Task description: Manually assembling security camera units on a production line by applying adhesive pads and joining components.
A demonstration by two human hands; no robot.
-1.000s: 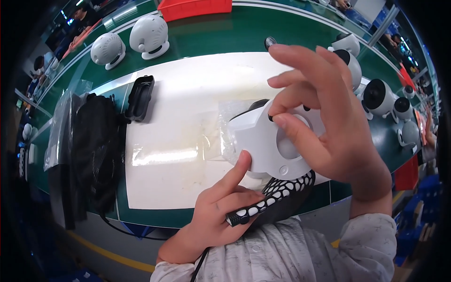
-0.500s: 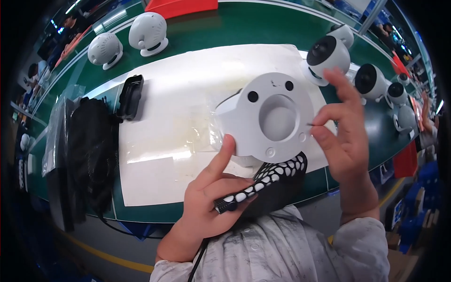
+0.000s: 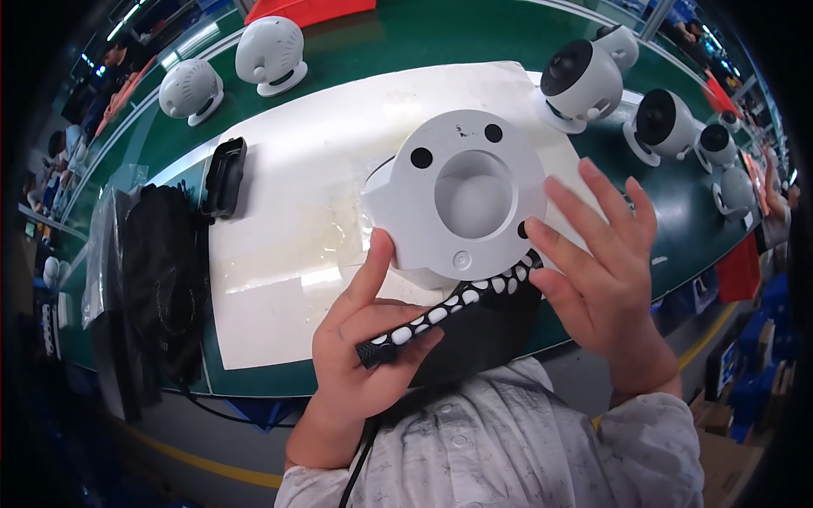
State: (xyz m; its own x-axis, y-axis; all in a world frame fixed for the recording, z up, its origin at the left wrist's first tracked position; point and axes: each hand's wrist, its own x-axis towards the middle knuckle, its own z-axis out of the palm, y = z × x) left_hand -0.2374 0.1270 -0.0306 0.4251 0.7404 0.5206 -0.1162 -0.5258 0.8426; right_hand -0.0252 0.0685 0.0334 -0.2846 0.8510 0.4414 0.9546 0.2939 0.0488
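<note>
The fingers of the right hand (image 3: 605, 288) spread wide, gripping nothing, the index fingertip at a black pad (image 3: 522, 230) on the white device (image 3: 461, 203) at centre frame; the left hand's (image 3: 357, 343) fingers close around a white-spotted black strip (image 3: 436, 316), one against the device's lower-left edge.

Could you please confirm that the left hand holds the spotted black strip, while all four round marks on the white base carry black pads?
Not quite: only three do; in the head view, the lowest round mark on the white base is pale. The left hand does hold the spotted black strip.
</note>
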